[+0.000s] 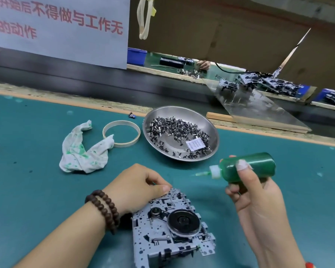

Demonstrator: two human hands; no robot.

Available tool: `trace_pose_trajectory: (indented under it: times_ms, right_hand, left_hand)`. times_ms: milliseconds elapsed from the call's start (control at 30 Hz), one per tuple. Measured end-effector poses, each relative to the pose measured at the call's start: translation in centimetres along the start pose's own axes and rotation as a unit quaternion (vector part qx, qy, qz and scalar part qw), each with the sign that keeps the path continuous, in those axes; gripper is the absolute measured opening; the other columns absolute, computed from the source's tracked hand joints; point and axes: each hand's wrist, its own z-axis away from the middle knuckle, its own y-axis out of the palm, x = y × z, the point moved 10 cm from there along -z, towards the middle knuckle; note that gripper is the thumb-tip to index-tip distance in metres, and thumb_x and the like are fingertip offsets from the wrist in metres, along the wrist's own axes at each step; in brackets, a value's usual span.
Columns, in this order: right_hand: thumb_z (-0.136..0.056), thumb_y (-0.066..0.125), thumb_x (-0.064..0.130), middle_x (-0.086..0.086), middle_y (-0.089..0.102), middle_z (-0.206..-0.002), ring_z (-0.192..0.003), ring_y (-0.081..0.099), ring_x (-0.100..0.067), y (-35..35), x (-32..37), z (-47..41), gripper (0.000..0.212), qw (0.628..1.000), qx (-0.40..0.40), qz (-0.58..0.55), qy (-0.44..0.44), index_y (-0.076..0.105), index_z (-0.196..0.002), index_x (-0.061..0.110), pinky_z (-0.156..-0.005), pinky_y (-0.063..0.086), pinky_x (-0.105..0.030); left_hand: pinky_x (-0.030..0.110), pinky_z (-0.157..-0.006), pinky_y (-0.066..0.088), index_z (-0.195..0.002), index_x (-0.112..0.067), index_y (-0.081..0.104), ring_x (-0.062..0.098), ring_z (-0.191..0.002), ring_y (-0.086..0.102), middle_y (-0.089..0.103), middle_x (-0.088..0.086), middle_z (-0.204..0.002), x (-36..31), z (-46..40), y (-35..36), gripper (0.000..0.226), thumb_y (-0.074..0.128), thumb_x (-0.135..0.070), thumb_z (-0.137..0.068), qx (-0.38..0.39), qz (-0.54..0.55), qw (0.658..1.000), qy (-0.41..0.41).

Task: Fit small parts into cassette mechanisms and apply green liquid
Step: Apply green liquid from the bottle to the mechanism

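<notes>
A grey metal cassette mechanism (170, 227) with a black flywheel lies on the green mat at the bottom centre. My left hand (137, 186) holds its far left corner, fingers curled over the edge. My right hand (255, 194) grips a squeeze bottle of green liquid (246, 167) lying on its side, its white nozzle pointing left, above and to the right of the mechanism. A steel bowl (211, 130) beyond holds several small dark metal parts (174, 128) and a white sachet.
A white rag (79, 151) stained green lies to the left, beside a pale tape ring (122, 134). A dark conveyor strip runs behind the mat. More mechanisms (269, 82) sit on the far bench at upper right, behind a clear slanted sheet (259, 109).
</notes>
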Motion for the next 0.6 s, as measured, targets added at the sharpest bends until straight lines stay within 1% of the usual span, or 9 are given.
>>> trace_pose_trajectory:
  times_ms: [100,133,167,200,233,300,400,500,600]
  right_hand:
    - [-0.045,0.080,0.061,0.005,0.066,-0.067,-0.053,0.053,-0.004,0.1,1.0,0.4,0.040,0.994,0.013,0.090,-0.058,0.071,-0.071,0.031,-0.047,0.043,-0.015]
    - [-0.049,0.079,0.059,0.005,0.067,-0.068,-0.055,0.056,-0.005,0.1,1.2,0.5,0.038,0.991,0.008,0.115,-0.074,0.071,-0.074,0.032,-0.048,0.044,-0.015]
    - [-0.057,0.077,0.051,0.004,0.069,-0.070,-0.058,0.058,-0.006,0.2,1.4,0.7,0.028,0.988,0.007,0.126,-0.085,0.071,-0.076,0.032,-0.048,0.045,-0.016]
    - [-0.061,0.073,0.042,0.004,0.070,-0.072,-0.060,0.061,-0.006,0.3,1.5,0.8,0.020,0.987,0.009,0.131,-0.094,0.071,-0.076,0.029,-0.048,0.046,-0.016]
    - [-0.061,0.072,0.038,0.004,0.071,-0.073,-0.061,0.062,-0.007,0.4,1.7,1.0,0.019,0.984,0.007,0.143,-0.106,0.071,-0.076,0.024,-0.047,0.046,-0.016]
    - [-0.059,0.070,0.039,0.005,0.072,-0.074,-0.060,0.064,-0.006,0.8,2.0,1.3,0.028,0.976,0.007,0.177,-0.122,0.067,-0.076,0.018,-0.048,0.048,-0.016]
    - [-0.065,0.066,0.026,0.009,0.072,-0.069,-0.059,0.064,-0.003,1.2,2.0,1.4,0.021,0.973,0.015,0.190,-0.127,0.063,-0.081,0.013,-0.049,0.048,-0.014]
    - [-0.067,0.061,0.024,0.013,0.071,-0.067,-0.060,0.065,-0.001,1.6,2.1,1.5,0.017,0.968,0.025,0.207,-0.138,0.062,-0.080,0.012,-0.052,0.049,-0.013]
    - [-0.069,0.061,0.022,0.015,0.070,-0.062,-0.058,0.064,0.002,2.0,2.3,1.8,0.013,0.966,0.032,0.211,-0.150,0.062,-0.078,0.013,-0.053,0.048,-0.010]
  left_hand:
    - [0.013,-0.078,0.047,-0.073,-0.033,0.073,-0.003,-0.080,0.064,0.071,-0.021,-0.079,0.5,-0.2,-0.1,0.010,0.068,-0.032,-0.082,0.004,0.011,1.000,-0.015]
    - [0.011,-0.076,0.047,-0.075,-0.033,0.074,-0.006,-0.076,0.063,0.071,-0.023,-0.078,0.6,-0.2,-0.1,0.009,0.068,-0.032,-0.081,0.004,0.018,1.000,-0.019]
    - [0.009,-0.074,0.046,-0.077,-0.032,0.075,-0.009,-0.072,0.062,0.070,-0.023,-0.077,0.6,-0.2,-0.1,0.008,0.068,-0.033,-0.081,0.004,0.025,0.999,-0.021]
    - [0.007,-0.071,0.046,-0.079,-0.032,0.075,-0.010,-0.069,0.061,0.070,-0.023,-0.076,0.7,-0.2,-0.1,0.007,0.068,-0.033,-0.081,0.004,0.031,0.999,-0.024]
    - [0.007,-0.070,0.046,-0.080,-0.031,0.075,-0.010,-0.067,0.061,0.070,-0.023,-0.075,0.8,-0.2,-0.1,0.007,0.068,-0.033,-0.081,0.003,0.037,0.999,-0.027]
    - [0.012,-0.072,0.048,-0.078,-0.032,0.075,-0.006,-0.069,0.062,0.071,-0.020,-0.075,1.0,-0.2,-0.1,0.007,0.069,-0.033,-0.081,0.001,0.042,0.999,-0.033]
    - [0.019,-0.078,0.050,-0.073,-0.033,0.074,0.004,-0.076,0.065,0.074,-0.011,-0.080,1.1,-0.1,0.0,0.009,0.069,-0.034,-0.080,0.005,0.048,0.998,-0.043]
    - [0.025,-0.084,0.050,-0.072,-0.033,0.074,0.014,-0.088,0.068,0.074,-0.008,-0.082,1.1,-0.1,0.1,0.010,0.069,-0.034,-0.080,0.008,0.046,0.998,-0.049]
    - [0.025,-0.084,0.050,-0.073,-0.032,0.074,0.011,-0.085,0.067,0.074,-0.010,-0.080,1.0,-0.1,0.0,0.009,0.069,-0.034,-0.080,0.006,0.048,0.998,-0.051]
